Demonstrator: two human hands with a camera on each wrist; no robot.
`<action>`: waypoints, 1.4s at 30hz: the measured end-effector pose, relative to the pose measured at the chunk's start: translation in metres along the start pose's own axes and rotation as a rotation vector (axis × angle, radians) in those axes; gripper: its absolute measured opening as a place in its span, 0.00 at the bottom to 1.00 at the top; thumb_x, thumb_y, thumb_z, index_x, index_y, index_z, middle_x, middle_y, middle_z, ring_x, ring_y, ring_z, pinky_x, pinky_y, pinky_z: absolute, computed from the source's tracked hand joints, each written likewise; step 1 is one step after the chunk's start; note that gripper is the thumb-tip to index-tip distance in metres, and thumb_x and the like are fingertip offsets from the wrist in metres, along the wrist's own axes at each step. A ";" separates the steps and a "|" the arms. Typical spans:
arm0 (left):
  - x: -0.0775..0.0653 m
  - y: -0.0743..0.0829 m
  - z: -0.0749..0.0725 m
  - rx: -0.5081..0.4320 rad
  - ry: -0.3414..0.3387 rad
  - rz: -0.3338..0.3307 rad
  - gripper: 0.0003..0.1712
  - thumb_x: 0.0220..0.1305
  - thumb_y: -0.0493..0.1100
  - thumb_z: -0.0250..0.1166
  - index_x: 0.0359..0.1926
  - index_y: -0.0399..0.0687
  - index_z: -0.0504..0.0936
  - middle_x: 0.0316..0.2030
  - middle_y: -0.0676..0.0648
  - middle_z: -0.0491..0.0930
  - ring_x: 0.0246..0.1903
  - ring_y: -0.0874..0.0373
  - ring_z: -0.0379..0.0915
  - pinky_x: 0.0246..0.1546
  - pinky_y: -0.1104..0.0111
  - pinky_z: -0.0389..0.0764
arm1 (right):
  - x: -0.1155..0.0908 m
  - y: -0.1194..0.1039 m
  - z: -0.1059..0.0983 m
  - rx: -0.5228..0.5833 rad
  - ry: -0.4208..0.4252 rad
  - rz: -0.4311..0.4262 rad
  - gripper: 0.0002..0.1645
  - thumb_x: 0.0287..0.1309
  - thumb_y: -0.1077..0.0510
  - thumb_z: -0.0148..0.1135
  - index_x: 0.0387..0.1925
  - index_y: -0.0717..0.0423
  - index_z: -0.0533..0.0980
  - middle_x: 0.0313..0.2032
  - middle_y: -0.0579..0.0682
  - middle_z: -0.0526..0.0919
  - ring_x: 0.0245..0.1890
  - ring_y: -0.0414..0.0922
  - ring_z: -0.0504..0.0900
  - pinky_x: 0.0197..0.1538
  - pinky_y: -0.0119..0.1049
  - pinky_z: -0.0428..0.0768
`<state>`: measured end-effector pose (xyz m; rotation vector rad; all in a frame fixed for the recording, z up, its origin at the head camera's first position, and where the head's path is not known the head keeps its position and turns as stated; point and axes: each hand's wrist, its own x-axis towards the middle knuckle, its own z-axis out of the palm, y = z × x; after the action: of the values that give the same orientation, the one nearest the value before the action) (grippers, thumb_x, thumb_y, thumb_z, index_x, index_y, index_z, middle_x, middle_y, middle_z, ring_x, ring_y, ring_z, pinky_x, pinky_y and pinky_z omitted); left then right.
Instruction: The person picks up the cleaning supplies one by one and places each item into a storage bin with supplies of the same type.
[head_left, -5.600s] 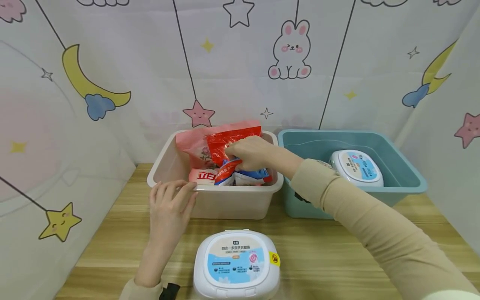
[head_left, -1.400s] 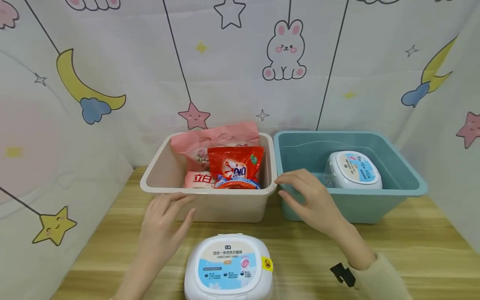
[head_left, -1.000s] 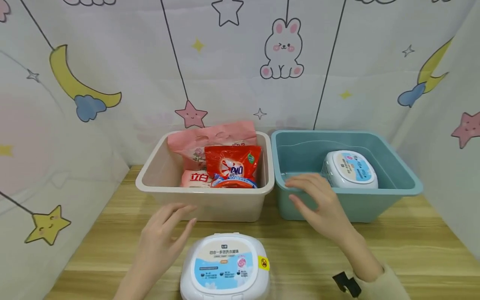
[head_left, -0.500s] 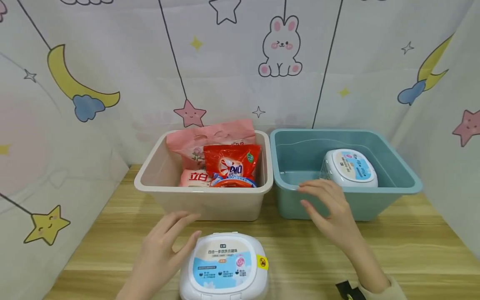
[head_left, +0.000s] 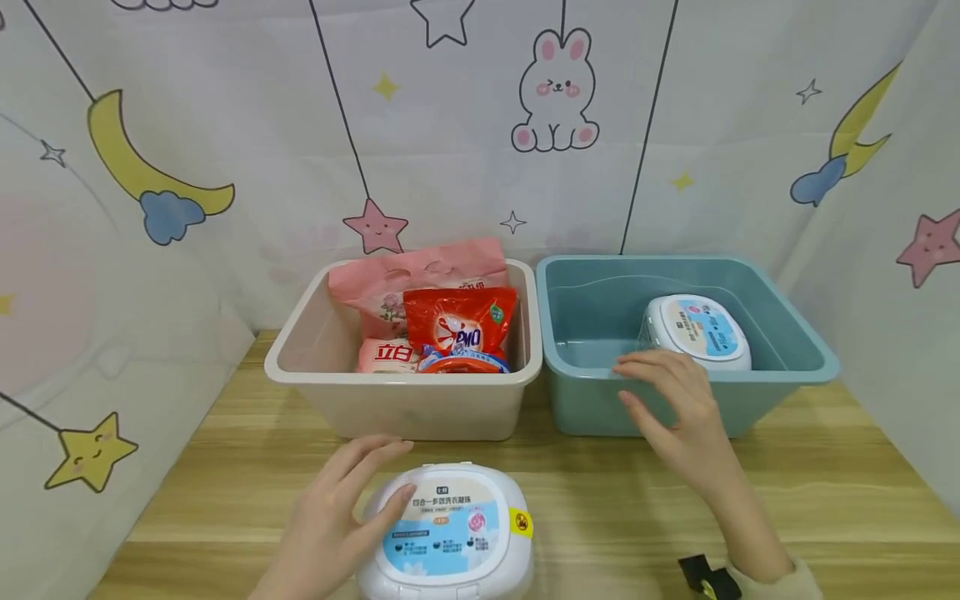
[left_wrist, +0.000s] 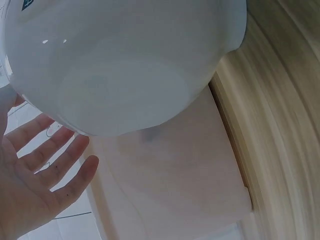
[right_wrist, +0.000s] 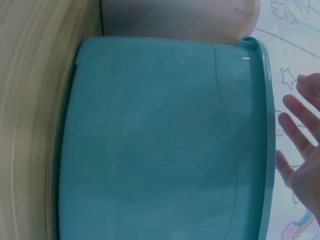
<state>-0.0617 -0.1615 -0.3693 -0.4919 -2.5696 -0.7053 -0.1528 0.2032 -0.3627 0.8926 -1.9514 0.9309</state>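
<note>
My left hand (head_left: 341, 508) is spread over the left edge of a white lidded tub (head_left: 450, 533) with a blue label, its thumb overlapping the lid. In the left wrist view, the fingers (left_wrist: 75, 182) lie along the tub's rounded side. My right hand (head_left: 682, 421), fingers apart and loosely bent, hovers at the front rim of the teal bin (head_left: 592, 404); it holds nothing. A second white tub (head_left: 701, 333) sits inside that bin. The cream bin (head_left: 420, 408) holds a red detergent packet (head_left: 457, 317), a pink bag (head_left: 427, 267) and a smaller pink-and-white pack (head_left: 387, 356).
The two bins stand side by side at the back of a wooden table (head_left: 600, 517). Behind and beside them hangs a white cloth (head_left: 450, 142) printed with moons, stars and a rabbit. A blue-and-red packet (head_left: 465, 363) lies at the front of the cream bin.
My right hand has left the packets in the cream bin and moved right to the teal bin's front. My left hand came off the cream bin's rim and down to the near tub.
</note>
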 end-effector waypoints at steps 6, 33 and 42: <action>-0.001 0.001 0.002 -0.008 -0.039 0.033 0.32 0.50 0.50 0.74 0.58 0.71 0.74 0.56 0.63 0.74 0.55 0.65 0.71 0.50 0.57 0.80 | -0.003 0.008 -0.008 -0.014 0.009 0.027 0.22 0.65 0.47 0.57 0.44 0.63 0.80 0.44 0.57 0.82 0.54 0.43 0.74 0.61 0.32 0.61; -0.012 0.006 -0.008 -0.061 -0.406 -0.033 0.43 0.45 0.77 0.63 0.64 0.85 0.62 0.67 0.61 0.65 0.61 0.54 0.66 0.52 0.40 0.74 | -0.015 0.032 -0.037 -0.130 0.074 0.147 0.17 0.58 0.53 0.66 0.44 0.60 0.82 0.44 0.59 0.83 0.56 0.29 0.70 0.56 0.32 0.58; -0.012 0.006 -0.010 -0.090 -0.471 -0.032 0.50 0.39 0.80 0.64 0.66 0.86 0.59 0.70 0.62 0.58 0.63 0.51 0.62 0.50 0.37 0.73 | -0.017 0.038 -0.054 -0.186 0.090 0.206 0.21 0.42 0.69 0.70 0.44 0.60 0.82 0.43 0.60 0.83 0.55 0.26 0.68 0.57 0.29 0.57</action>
<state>-0.0462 -0.1645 -0.3647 -0.7197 -2.9948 -0.7963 -0.1583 0.2716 -0.3648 0.5427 -2.0407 0.8721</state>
